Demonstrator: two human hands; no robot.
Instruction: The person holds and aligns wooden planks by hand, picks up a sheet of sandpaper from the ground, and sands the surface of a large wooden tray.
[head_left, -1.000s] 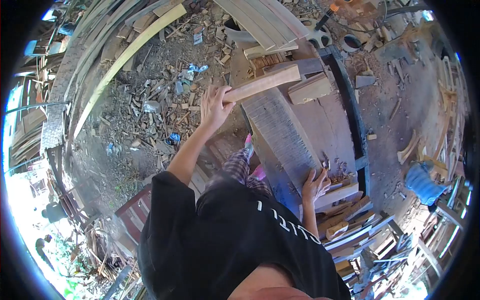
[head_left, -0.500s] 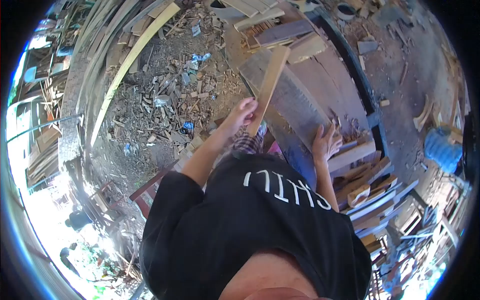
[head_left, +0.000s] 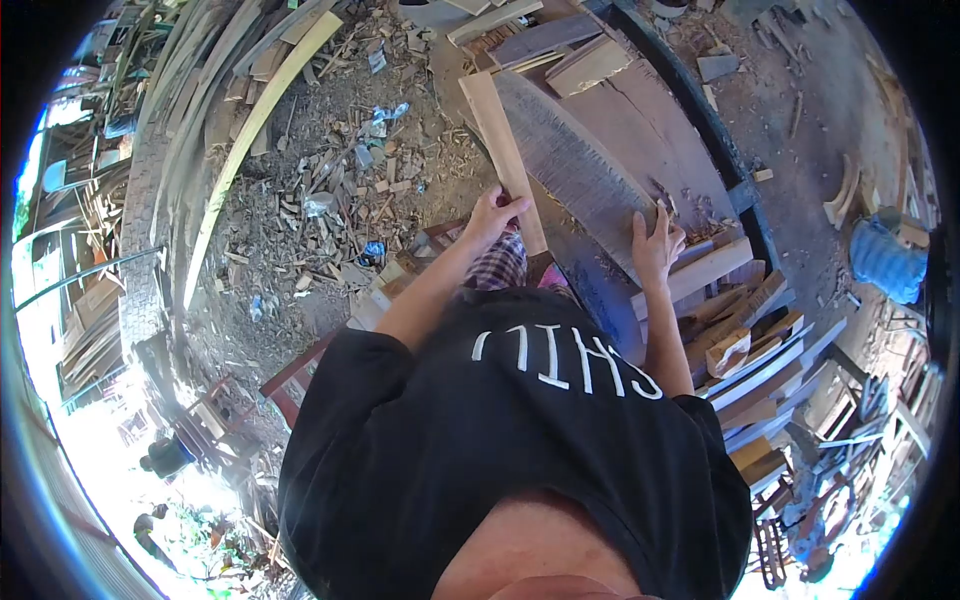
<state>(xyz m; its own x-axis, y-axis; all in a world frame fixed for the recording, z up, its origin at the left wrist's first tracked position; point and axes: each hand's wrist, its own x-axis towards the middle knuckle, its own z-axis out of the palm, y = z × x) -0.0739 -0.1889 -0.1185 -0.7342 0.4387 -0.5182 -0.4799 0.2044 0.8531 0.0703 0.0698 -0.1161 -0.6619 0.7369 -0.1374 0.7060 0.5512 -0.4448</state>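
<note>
My left hand (head_left: 492, 220) is closed around the lower part of a narrow light-brown plank (head_left: 502, 150), with the thumb across its face. The plank tilts with its far end to the left, beside a wide grey-brown board (head_left: 570, 150) with rough saw marks. My right hand (head_left: 657, 248) has its fingers spread and rests at the right edge of that wide board, near some wood shavings. Beneath the wide board is a larger brown wooden surface (head_left: 655, 115). Part of the plank's near end lies over my checkered shorts (head_left: 497, 268).
Short wood pieces (head_left: 590, 68) lie at the far end of the surface. A stack of cut boards (head_left: 745, 330) is right of my right arm. Scraps and litter cover the ground at left, near a long curved strip (head_left: 250, 140). A blue bundle (head_left: 888, 262) sits far right.
The narrow plank has swung from leaning right to leaning left, its far end moving left, still in my left hand. My right hand stays at the wide board's edge. The view has shifted slightly.
</note>
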